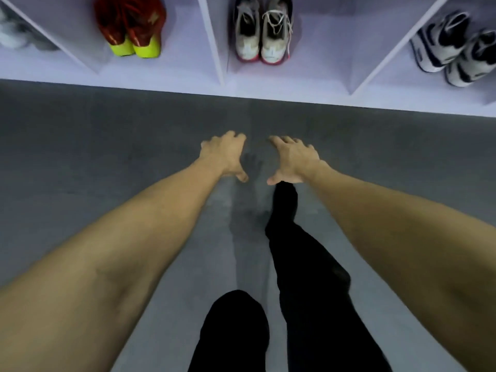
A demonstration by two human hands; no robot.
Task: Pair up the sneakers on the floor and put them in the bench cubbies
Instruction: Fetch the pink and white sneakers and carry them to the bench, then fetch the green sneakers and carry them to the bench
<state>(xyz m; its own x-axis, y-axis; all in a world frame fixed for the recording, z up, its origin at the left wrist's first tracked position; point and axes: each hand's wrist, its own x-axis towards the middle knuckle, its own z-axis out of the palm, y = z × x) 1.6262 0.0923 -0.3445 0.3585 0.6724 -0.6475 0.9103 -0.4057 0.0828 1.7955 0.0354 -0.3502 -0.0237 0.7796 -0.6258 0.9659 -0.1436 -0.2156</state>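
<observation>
Grey carpet floor (80, 146) lying bare underfoot, nothing showing on it. Left hand (224, 154) and right hand (294, 159) hovering apart, fingers spread, gripping nothing. Further back, white bench cubbies (214, 49) holding pairs: red-yellow sneakers (131, 28), grey-white sneakers (261, 33), black-white sneakers (456, 49). Guessing they're light, soft uppers, stiff soles; grabbing by heel collar looking easiest.

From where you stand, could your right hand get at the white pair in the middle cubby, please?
Probably yes. The right hand is empty and open over bare floor, and the white pair sits straight ahead in an open-fronted cubby. Nothing lies between them, though it looks like a forward reach.
</observation>
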